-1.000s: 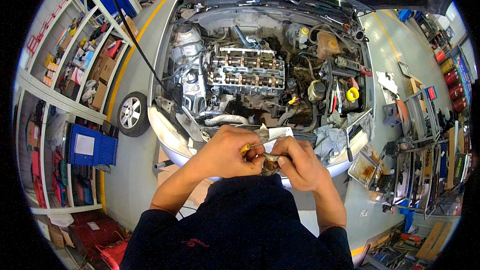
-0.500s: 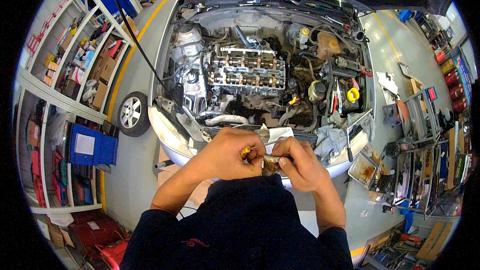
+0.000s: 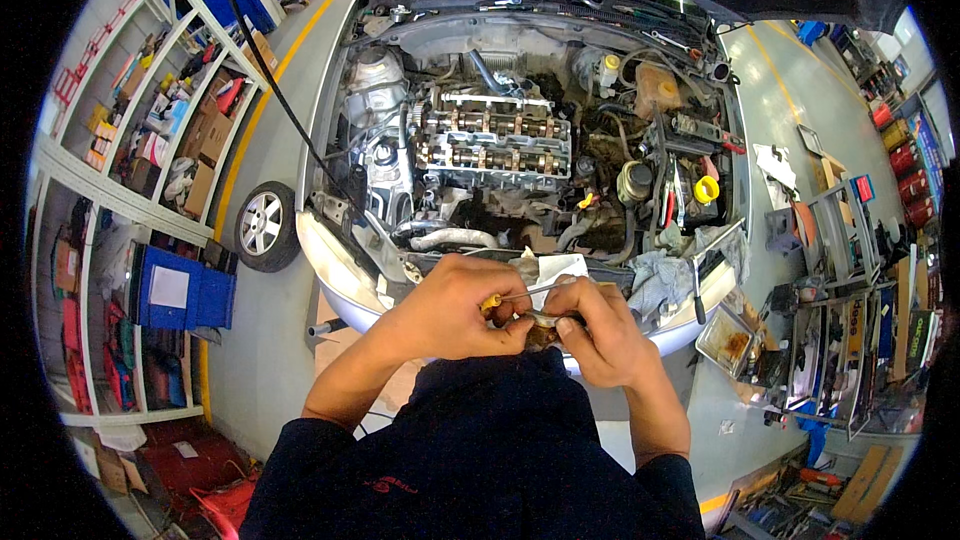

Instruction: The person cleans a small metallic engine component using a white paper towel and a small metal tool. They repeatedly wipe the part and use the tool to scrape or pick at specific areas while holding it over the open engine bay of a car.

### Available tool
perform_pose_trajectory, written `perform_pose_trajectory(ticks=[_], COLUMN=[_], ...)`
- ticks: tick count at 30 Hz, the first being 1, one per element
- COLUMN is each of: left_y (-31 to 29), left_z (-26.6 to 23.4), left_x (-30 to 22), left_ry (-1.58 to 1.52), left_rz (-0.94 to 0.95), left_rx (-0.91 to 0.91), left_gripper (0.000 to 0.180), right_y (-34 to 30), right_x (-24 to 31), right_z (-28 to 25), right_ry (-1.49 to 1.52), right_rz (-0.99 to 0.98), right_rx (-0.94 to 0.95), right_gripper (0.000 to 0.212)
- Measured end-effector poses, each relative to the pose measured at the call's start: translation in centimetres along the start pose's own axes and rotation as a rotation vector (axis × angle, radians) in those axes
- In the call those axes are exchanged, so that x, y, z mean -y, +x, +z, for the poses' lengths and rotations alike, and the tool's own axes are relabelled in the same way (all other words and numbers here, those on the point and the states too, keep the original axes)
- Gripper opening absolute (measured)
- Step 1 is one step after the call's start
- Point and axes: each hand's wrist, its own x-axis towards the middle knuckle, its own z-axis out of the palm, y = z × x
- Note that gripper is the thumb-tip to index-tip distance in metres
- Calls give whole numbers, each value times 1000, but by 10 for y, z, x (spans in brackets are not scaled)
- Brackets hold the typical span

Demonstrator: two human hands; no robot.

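In front of my chest, both hands are closed and close together over the car's front edge. My left hand (image 3: 455, 308) grips a thin screwdriver-like tool with a yellow handle (image 3: 491, 302). Its slim metal shaft (image 3: 530, 291) points right, reaching the fingers of my right hand (image 3: 608, 338). Between the thumb and fingers of that right hand is a small curved metal part (image 3: 545, 320); its lower side looks brownish. My left fingertips meet its left end. Fingers cover much of the part, so its exact kind is unclear.
Beyond my hands lies the open engine bay, with an exposed cylinder head (image 3: 495, 145) and camshafts. Grey rags (image 3: 658, 280) and a ratchet-like handle (image 3: 699, 292) lie on the front right edge. A wheel (image 3: 267, 227) stands left, near shelves (image 3: 120, 195). An oily tray (image 3: 728, 340) is at right.
The small metal part has turned slightly between my fingers, and less of its curved face shows. Both hands stay in nearly the same place, with the yellow-handled tool still in my left.
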Motion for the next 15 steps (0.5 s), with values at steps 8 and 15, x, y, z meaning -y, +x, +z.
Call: perform_pose_trajectory(ticks=[8,15], left_y=[-2,-5], left_z=[2,-4], left_x=[-2,-1], left_ry=[0,-15], left_rz=[-20,-49], left_rx=[-28,-52], left_gripper=[17,7], right_y=[0,-7], right_x=[-1,-9], right_z=[-1,2], right_ry=[-6,176], right_rz=[-7,153], right_rx=[-3,-17], right_gripper=[16,15])
